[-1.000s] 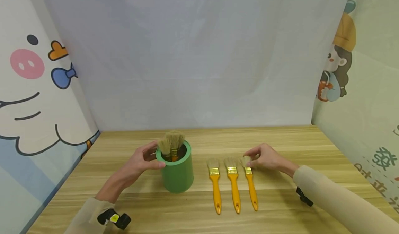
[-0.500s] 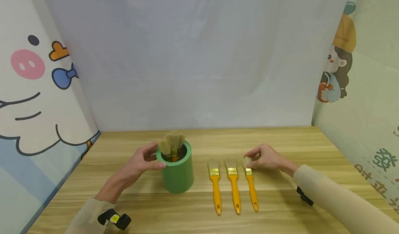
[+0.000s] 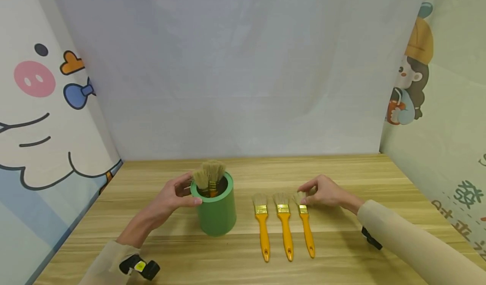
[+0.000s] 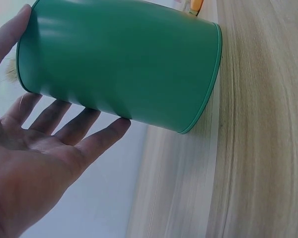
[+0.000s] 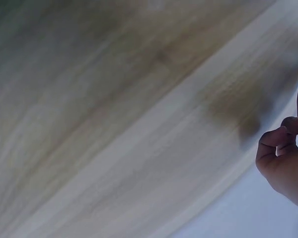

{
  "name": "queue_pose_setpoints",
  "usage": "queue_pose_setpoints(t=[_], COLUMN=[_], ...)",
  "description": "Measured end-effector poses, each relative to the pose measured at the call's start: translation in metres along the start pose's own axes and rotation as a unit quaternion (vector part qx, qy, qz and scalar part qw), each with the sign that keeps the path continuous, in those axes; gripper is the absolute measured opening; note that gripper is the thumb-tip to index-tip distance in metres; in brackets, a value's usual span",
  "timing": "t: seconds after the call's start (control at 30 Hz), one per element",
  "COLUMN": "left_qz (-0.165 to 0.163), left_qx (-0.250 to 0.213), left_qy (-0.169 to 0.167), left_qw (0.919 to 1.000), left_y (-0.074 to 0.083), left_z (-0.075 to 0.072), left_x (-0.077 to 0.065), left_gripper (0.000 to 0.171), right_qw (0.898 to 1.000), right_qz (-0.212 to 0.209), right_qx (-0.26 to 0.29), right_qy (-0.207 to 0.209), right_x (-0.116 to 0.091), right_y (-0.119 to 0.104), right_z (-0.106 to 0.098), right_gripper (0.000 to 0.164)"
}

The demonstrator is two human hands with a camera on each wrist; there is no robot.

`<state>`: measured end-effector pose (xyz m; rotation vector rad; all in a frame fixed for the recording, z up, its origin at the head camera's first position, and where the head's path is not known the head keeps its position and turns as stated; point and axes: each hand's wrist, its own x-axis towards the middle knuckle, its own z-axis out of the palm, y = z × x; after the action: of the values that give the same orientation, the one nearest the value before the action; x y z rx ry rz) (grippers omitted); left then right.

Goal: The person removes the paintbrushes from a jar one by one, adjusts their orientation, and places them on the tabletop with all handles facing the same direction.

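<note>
A green cylindrical holder (image 3: 217,218) stands upright on the table with a couple of paintbrushes (image 3: 213,170) in it, bristles up. My left hand (image 3: 172,197) grips its left side near the top, thumb at the front rim; in the left wrist view the fingers (image 4: 105,138) lie along its wall. Right of the holder, three yellow-handled paintbrushes lie in a row: a left one (image 3: 263,234), a middle one (image 3: 286,234) and a right one (image 3: 307,234). My right hand (image 3: 324,192) pinches the bristles of the right one between thumb and fingers. In the right wrist view that brush is mostly out of frame.
The wood-grain table (image 3: 212,261) ends at a pale grey curtain (image 3: 243,86) behind it. Cartoon-printed cloth hangs on the left (image 3: 41,128) and on the right (image 3: 429,158). Black straps with small devices sit on both sleeves.
</note>
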<state>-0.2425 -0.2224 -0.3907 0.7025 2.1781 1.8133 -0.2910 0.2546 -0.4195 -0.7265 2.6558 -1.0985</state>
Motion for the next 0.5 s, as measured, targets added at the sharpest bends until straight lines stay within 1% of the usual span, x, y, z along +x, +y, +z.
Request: queue_pose_setpoints(t=[0.17, 0.33, 0.5], left_qz=[-0.003, -0.001, -0.006], left_qx=[0.0, 0.0, 0.0], left_qy=[0.001, 0.001, 0.003], left_qw=[1.0, 1.0, 1.0], left_y=[0.0023, 0.0021, 0.0017], left_z=[0.0006, 0.0008, 0.0003], left_x=[-0.001, -0.0006, -0.0004], left_gripper=[0.087, 0.085, 0.086], right_qw=[1.0, 1.0, 1.0], right_qz=[0.001, 0.002, 0.012], right_qx=[0.0, 0.001, -0.012], right_qy=[-0.001, -0.003, 0.002], right_x=[-0.001, -0.0012, -0.0013], right_y=[-0.0018, -0.0029, -0.0052], right_z=[-0.0009, -0.0012, -0.003], right_gripper=[0.037, 0.038, 0.038])
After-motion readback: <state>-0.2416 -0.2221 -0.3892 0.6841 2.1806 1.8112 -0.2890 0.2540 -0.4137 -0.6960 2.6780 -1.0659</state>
